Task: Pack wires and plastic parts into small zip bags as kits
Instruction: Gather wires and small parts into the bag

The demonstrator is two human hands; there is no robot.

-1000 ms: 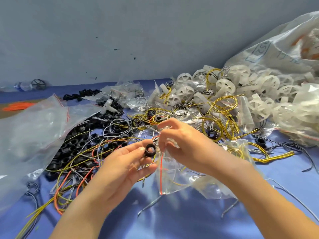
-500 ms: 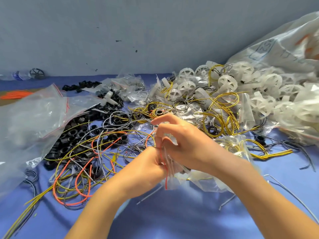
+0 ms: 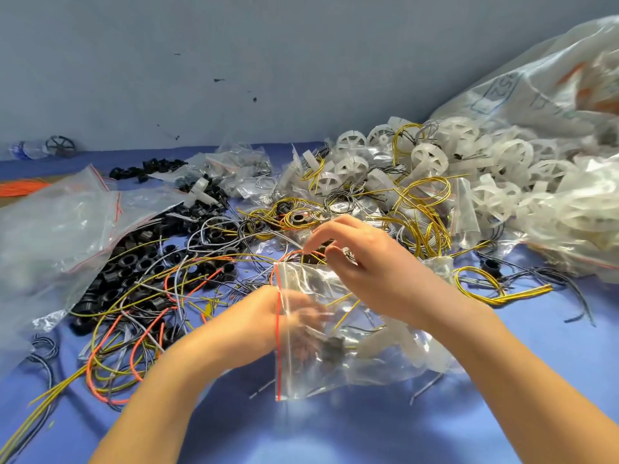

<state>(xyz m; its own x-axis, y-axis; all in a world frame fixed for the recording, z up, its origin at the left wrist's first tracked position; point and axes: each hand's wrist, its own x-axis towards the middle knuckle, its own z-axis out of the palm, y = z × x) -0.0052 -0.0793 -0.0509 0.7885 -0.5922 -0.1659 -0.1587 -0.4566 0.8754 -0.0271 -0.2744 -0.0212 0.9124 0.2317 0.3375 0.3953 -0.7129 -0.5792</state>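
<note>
A small clear zip bag (image 3: 335, 376) with a red seal line is held up over the blue table. My right hand (image 3: 375, 272) pinches the bag's upper mouth edge between thumb and forefinger. My left hand (image 3: 258, 319) reaches into the bag's mouth; its fingers show only as a blur through the plastic. Inside the bag lie a black plastic ring (image 3: 332, 349), a white plastic part (image 3: 395, 343) and a yellow wire (image 3: 345, 313). Whether the left fingers still touch the ring is hidden by blur.
Black rings (image 3: 134, 262) and tangled orange, yellow and grey wires (image 3: 140, 329) spread at the left. White spoked wheels (image 3: 485, 169) and yellow wire loops (image 3: 422, 212) are heaped at the back right. A large clear bag (image 3: 50, 229) lies at the left and a big sack (image 3: 552, 88) at the right.
My left hand carried the black ring from beside the bag into its mouth. The ring now lies inside. My right hand lifted the bag's mouth edge wider.
</note>
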